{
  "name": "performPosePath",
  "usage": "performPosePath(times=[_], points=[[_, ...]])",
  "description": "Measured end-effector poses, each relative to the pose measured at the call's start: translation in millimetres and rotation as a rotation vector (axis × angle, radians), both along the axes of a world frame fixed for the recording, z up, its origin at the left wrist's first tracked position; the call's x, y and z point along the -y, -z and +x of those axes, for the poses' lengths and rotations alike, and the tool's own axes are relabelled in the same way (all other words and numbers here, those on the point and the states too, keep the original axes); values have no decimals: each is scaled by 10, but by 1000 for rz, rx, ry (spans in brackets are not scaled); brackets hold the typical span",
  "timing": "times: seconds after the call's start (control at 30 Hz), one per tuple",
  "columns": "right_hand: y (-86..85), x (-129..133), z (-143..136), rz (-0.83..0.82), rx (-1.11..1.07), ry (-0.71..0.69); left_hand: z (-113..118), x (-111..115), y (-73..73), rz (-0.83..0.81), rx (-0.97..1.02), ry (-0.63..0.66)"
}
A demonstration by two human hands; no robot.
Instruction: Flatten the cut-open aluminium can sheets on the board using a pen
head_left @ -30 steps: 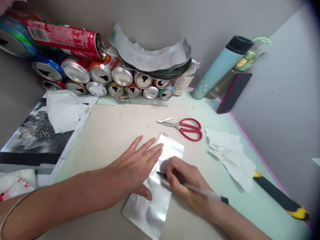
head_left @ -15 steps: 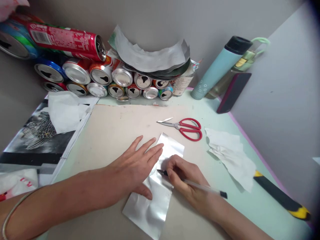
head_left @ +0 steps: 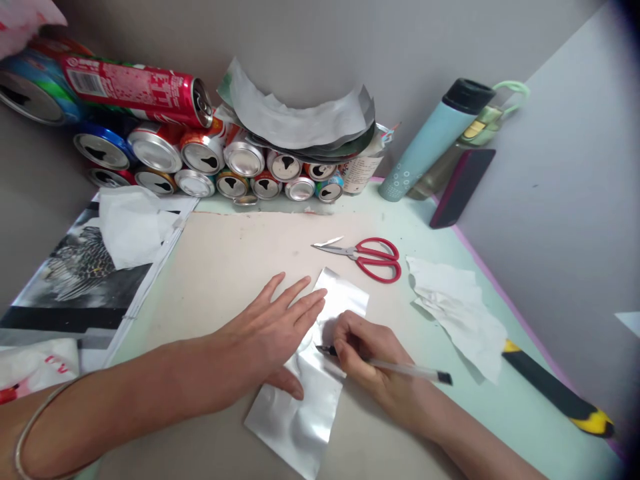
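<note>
A silvery metal sheet (head_left: 313, 417) lies at a slant on the beige board (head_left: 240, 247). My left hand (head_left: 280, 327) rests flat across the sheet's left side, fingers spread and thumb toward the near part. In my right hand (head_left: 370, 353) is a pen (head_left: 410, 369) with a clear barrel and dark ends, pinched near its tip. That tip is at the sheet's surface, just right of my left hand. The sheet looks slightly dented near the thumb. Beyond its far end, scissors (head_left: 360, 257) with red handles lie with a pale sliver beside the blades.
Stacked drink cans (head_left: 200, 152) line the back wall, with curved metal sheets (head_left: 300, 123) on top. A blue bottle (head_left: 425, 143) and a dark phone (head_left: 463, 189) stand back right. Crumpled tissue (head_left: 457, 313) and a yellow-black handle (head_left: 555, 387) lie right. Left is a bird picture (head_left: 80, 267).
The pen tip has shifted very slightly down on the sheet. The surroundings are offset a little because the camera has moved slightly. My left hand stays in the same place on the sheet.
</note>
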State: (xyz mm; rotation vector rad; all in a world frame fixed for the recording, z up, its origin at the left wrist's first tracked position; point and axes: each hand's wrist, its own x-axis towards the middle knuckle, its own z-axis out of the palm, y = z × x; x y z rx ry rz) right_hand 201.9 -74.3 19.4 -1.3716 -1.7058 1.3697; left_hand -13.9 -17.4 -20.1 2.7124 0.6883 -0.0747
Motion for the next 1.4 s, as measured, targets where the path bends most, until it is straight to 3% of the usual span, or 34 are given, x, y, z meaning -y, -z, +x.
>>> performPosePath(times=[0.17,0.33,0.57,0.73,0.83,0.97,1.17,1.4], points=[[178,-35,109,-217,-487,197,15,-23,-48,-72,32,-24],[171,-34,193,-158,-630,327,2,-69,-156,-167,74,-15],[176,-36,320,53,-413,419,-116,-53,-278,-199,357,-25],[132,24,244,176,-135,415,-126,-155,-391,-158,708,-242],[102,54,201,328,23,362,-126,-214,-411,-99,811,-393],[115,48,202,493,164,342,-122,-236,-352,-171,729,-485],[157,55,205,668,331,269,-90,-230,-314,-210,474,-407],[250,42,196,755,409,42,-77,-176,-299,-263,356,-357]])
